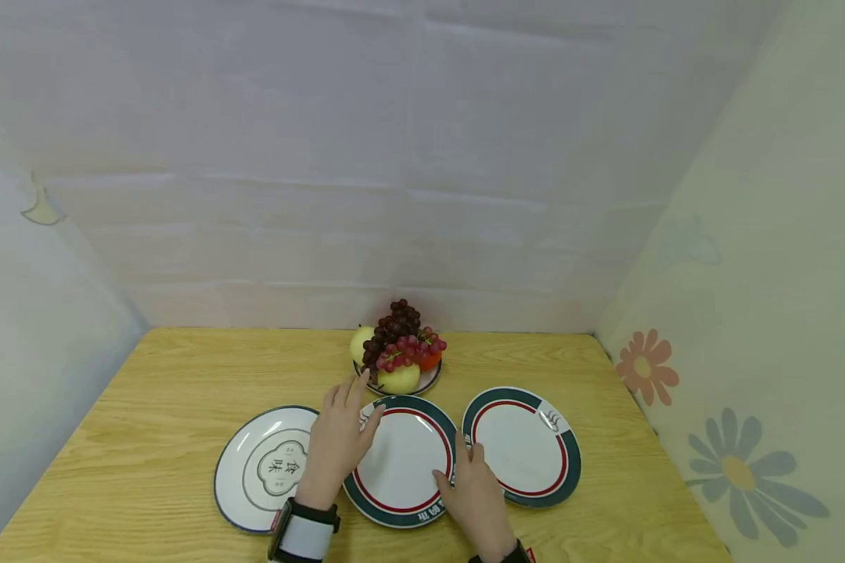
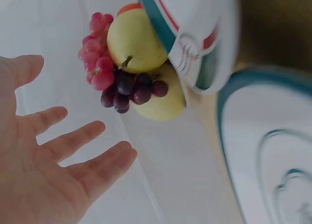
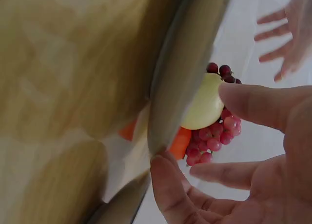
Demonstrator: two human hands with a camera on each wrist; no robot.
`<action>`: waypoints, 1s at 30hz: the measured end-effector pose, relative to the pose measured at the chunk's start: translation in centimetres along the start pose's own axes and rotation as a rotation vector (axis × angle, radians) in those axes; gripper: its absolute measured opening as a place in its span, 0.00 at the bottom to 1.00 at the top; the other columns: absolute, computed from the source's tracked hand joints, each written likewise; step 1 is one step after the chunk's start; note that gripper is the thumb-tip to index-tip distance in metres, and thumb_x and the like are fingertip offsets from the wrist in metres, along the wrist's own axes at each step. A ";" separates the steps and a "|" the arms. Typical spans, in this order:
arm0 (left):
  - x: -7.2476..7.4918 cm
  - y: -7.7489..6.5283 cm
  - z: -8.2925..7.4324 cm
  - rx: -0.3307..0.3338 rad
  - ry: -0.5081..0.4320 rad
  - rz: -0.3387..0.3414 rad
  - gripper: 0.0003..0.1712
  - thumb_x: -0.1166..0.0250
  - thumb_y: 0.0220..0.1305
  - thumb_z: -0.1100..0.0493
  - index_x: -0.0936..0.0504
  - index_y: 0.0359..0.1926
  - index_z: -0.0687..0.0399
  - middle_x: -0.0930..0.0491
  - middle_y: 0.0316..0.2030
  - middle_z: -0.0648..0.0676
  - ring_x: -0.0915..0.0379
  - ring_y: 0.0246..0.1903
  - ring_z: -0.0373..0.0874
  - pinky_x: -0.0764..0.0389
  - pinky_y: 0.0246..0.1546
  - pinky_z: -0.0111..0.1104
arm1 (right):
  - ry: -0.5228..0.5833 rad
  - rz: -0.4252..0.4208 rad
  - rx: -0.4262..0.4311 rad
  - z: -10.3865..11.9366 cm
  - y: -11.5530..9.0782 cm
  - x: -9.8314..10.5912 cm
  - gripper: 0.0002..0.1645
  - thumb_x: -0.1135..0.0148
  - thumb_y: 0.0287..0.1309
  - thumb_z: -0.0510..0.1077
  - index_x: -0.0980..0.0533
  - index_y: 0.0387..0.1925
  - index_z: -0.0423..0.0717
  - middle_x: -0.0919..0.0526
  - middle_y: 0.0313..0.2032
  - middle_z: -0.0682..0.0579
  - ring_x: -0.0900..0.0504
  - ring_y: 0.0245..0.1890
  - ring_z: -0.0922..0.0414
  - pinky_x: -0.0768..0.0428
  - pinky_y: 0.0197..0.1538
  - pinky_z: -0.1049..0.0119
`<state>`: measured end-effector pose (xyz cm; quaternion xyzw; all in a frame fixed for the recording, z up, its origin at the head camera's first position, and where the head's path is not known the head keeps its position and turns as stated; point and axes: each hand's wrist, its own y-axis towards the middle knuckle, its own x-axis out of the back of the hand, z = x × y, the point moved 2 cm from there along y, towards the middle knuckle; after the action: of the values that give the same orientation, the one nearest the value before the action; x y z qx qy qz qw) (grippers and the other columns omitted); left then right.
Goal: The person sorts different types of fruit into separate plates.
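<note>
- The left hand [image 1: 340, 434] is low in the frame, just left of centre, fingers straight and spread, over the left edge of the middle plate [image 1: 403, 461]; it grips nothing.
- The right hand [image 1: 475, 500], at the lower right of centre, has loosely extended fingers and thumb at that plate's right rim; whether they touch it I cannot tell.
- The two hands are well apart, with the middle plate between them at the lower centre of the frame, its rim dark green with a red ring inside.
- The right-hand plate [image 1: 519, 450], similarly patterned, lies just beside it at the lower right.
- The blue-rimmed plate [image 1: 249, 461], printed with characters, sits at the lower left, partly behind the left hand.
- Above the middle plate, the fruit plate [image 1: 429, 381] bears yellow pears [image 1: 399, 379], dark grapes [image 1: 397, 320], pink grapes [image 1: 399, 353] and orange-red fruit [image 1: 430, 360].
- A black-strapped wristband [image 1: 306, 533] circles the left wrist at the bottom.
</note>
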<state>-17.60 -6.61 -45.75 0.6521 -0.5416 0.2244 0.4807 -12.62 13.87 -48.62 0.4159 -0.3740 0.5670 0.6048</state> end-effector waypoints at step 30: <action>-4.2 16.4 0.2 0.060 0.083 0.491 0.41 0.44 0.65 0.42 0.44 0.72 0.54 0.32 0.64 0.66 0.34 0.62 0.64 0.34 0.64 0.49 | -0.001 0.108 -0.127 0.3 -1.0 -1.4 0.37 0.28 0.47 0.46 0.29 0.54 0.27 0.22 0.48 0.33 0.18 0.40 0.41 0.19 0.42 0.47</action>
<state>-34.07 -3.96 -42.95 0.5052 -0.6568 0.3769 0.4141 -11.75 13.06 -49.84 0.3563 -0.4313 0.5735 0.5984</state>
